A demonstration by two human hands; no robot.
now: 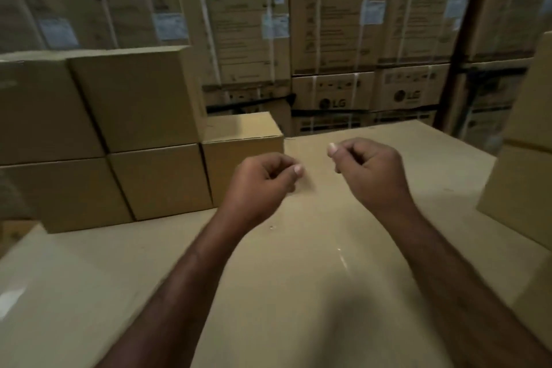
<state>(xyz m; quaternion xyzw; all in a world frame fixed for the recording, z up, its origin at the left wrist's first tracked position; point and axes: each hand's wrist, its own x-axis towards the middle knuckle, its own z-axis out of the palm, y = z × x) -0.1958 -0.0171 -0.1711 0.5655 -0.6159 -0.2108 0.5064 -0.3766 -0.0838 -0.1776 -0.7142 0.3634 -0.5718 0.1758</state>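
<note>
Left hand: your left hand [263,179] hovers above the flat cardboard top [298,293], fingers curled in, thumb laid on the forefinger, with nothing visible in the grip.
Right hand: your right hand [364,167] hangs just beside it, clenched the same way and equally empty as far as the blur allows.
Nearest box: the small carton [242,140] sits on that top just ahead of your left knuckles, against the stack of plain cartons [143,104] to the left.
Likely handling: sealed corrugated board, probably stiff at the edges and softer mid-panel. You cannot judge its weight from here, so expect some load.
Surface: dry, matte cardboard, so it should not slip in bare palms.
Where to hold: open your fingers and take two opposite sides low down, near the bottom corners, not the top flaps.
Surroundings: strapped LG cartons [331,95] wall the back, and another carton [525,158] stands at your right.
</note>
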